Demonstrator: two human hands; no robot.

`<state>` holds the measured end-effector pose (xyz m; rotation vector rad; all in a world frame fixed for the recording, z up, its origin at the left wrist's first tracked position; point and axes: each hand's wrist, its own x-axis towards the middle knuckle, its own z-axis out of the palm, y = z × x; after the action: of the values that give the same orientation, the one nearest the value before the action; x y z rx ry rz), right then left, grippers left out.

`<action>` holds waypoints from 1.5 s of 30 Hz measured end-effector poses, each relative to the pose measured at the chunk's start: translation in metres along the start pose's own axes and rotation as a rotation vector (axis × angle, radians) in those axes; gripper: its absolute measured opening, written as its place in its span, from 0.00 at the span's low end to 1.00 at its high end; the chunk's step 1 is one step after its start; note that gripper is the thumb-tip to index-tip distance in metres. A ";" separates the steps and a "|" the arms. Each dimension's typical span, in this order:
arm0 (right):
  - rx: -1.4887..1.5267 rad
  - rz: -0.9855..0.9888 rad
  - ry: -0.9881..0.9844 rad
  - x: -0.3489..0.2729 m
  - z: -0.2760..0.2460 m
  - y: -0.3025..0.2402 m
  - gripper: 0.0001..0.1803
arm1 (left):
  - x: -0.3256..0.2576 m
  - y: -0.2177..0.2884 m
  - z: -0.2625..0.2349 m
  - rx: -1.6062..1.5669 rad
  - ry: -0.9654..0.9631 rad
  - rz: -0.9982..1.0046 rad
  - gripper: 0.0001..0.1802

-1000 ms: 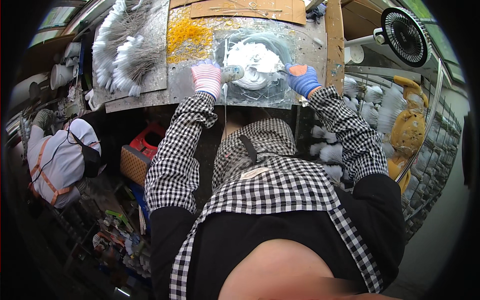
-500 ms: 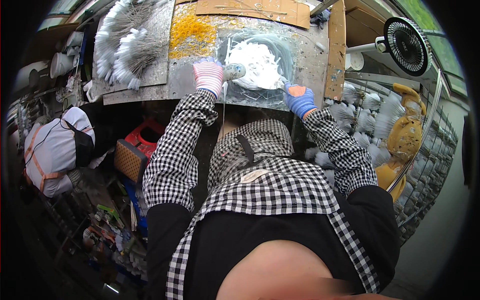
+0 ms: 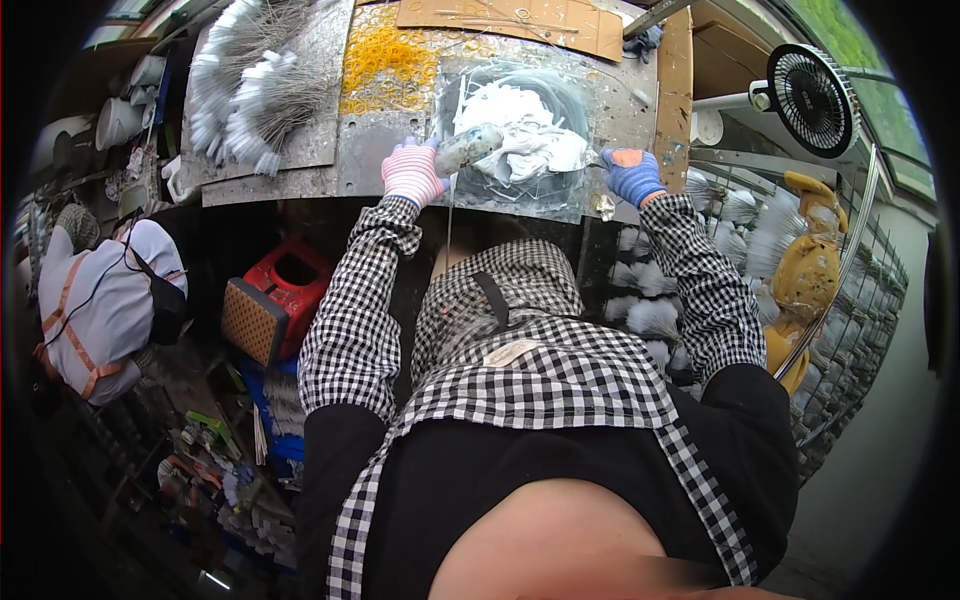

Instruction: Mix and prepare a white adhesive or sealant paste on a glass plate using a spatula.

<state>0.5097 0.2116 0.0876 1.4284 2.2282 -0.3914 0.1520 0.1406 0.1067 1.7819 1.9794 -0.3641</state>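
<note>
A grey, paint-smeared roller [image 3: 468, 148] is gripped in the left hand [image 3: 412, 172], which is covered by a pink striped glove and closed around the roller's near end. The roller is laid across the left edge of a clear plastic sheet [image 3: 560, 195] spread on the workbench [image 3: 370, 165], and its far end is pointed toward a heap of white stuff [image 3: 515, 125] lying in the middle of the sheet. The right hand [image 3: 633, 175], in a blue glove with an orange patch, is pressed on the right edge of the sheet with the fingers curled; whether anything is held in it cannot be told. A patch of yellow rings [image 3: 385, 62] is seen far left of the sheet, and bundles of white-tipped brushes [image 3: 250, 95] are spread further left. A black fan [image 3: 812, 95] is mounted at the far right. A red box [image 3: 285, 290] is placed below the bench at the left.
</note>
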 end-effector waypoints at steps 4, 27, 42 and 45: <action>-0.045 -0.093 0.087 0.032 0.018 -0.022 0.13 | -0.003 -0.015 0.034 -0.307 0.119 0.028 0.44; -0.398 -0.561 0.178 0.153 -0.106 0.015 0.09 | 0.021 -0.141 0.172 -0.908 0.730 -0.466 0.37; -0.320 -0.893 0.173 0.141 -0.105 0.004 0.06 | -0.119 0.012 0.238 -1.437 0.180 -0.315 0.14; -0.471 -0.701 0.021 0.120 -0.094 0.041 0.07 | -0.120 0.025 0.226 -1.456 0.059 -0.342 0.14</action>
<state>0.4836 0.3659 0.1053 0.3958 2.5584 -0.0483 0.2188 -0.0688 -0.0265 0.5116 1.7017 0.8530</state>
